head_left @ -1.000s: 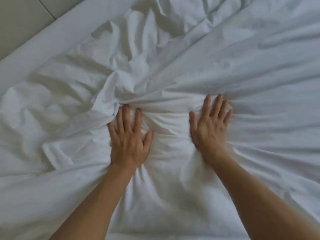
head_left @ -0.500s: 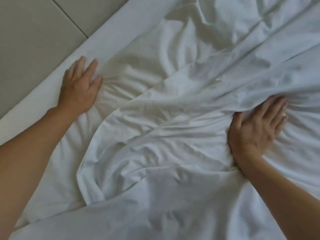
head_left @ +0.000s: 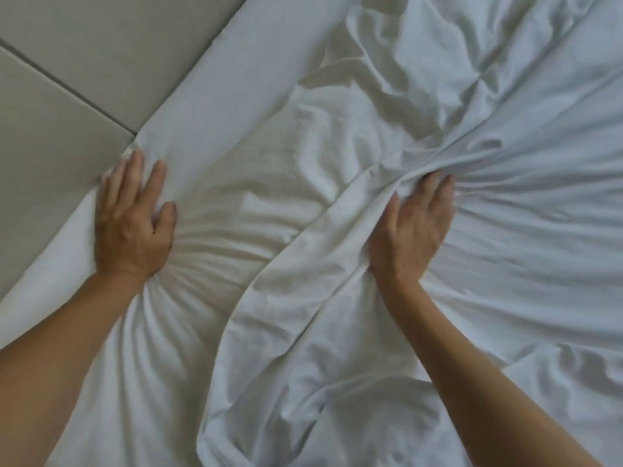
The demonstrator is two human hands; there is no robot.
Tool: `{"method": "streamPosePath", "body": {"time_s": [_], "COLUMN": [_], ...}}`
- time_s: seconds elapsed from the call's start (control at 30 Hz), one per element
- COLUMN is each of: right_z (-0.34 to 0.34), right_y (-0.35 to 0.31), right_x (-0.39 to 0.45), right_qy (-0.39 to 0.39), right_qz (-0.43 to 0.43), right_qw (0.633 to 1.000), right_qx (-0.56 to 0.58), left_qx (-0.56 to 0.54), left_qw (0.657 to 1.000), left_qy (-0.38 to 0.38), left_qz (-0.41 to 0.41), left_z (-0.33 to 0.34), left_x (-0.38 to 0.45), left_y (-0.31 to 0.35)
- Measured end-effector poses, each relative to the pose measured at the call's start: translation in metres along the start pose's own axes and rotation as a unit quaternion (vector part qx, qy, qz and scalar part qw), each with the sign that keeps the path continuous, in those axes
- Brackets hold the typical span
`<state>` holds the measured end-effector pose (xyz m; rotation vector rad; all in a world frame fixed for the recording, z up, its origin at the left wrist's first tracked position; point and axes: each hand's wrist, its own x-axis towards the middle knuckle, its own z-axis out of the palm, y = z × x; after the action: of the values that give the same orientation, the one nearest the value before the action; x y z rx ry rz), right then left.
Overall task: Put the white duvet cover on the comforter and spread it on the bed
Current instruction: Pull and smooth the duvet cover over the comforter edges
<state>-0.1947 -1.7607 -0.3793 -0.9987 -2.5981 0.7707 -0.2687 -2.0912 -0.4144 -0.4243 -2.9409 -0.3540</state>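
Left hand [head_left: 129, 224] pressed flat, fingers spread, on the white cover [head_left: 337, 298] at its edge beside the grey floor [head_left: 60, 96]. Right hand [head_left: 416, 227] laid flat, fingers together, pushing a bunched fold. Cover lay rumpled across the bed.

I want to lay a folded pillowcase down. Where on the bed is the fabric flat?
Flattest is the smooth strip beside the grey panels, beyond the left hand. Crowded: bunched folds between the hands and pleats fanning from the right hand.
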Motion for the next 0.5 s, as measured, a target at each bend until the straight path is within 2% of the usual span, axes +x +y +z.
{"method": "streamPosePath", "body": {"time_s": [0.1,0.13,0.17,0.2,0.23,0.27,0.33,0.4,0.5], "right_z": [-0.014,-0.022,-0.03,-0.038,-0.046,-0.051,-0.057,-0.056,-0.048], "right_y": [-0.021,-0.033,-0.043,-0.053,-0.06,-0.064,-0.068,-0.067,-0.071], "right_x": [0.008,0.015,0.025,0.036,0.045,0.053,0.059,0.054,0.041], "right_qy": [0.103,0.077,-0.002,-0.123,-0.253,-0.346,-0.423,-0.416,-0.31], "right_qz": [-0.045,-0.099,-0.161,-0.212,-0.24,-0.248,-0.242,-0.235,-0.238], "right_qw": [0.986,0.986,0.985,0.969,0.934,0.891,0.834,0.838,0.91], "right_qx": [0.121,0.105,0.064,0.0,-0.082,-0.157,-0.258,-0.265,-0.137], "left_qx": [-0.025,-0.035,-0.043,-0.047,-0.046,-0.045,-0.044,-0.044,-0.035], "left_qw": [0.998,0.998,0.997,0.995,0.994,0.993,0.992,0.992,0.993], "left_qy": [0.032,0.037,0.043,0.049,0.054,0.057,0.056,0.062,0.066], "left_qz": [0.038,0.045,0.055,0.07,0.083,0.095,0.105,0.104,0.096], "left_z": [0.005,0.004,0.005,0.007,0.008,0.009,0.01,0.009,0.007], "left_x": [0.002,0.003,0.004,0.005,0.005,0.007,0.009,0.008,0.009], "left_y": [-0.009,-0.011,-0.015,-0.019,-0.021,-0.023,-0.026,-0.024,-0.023]}}
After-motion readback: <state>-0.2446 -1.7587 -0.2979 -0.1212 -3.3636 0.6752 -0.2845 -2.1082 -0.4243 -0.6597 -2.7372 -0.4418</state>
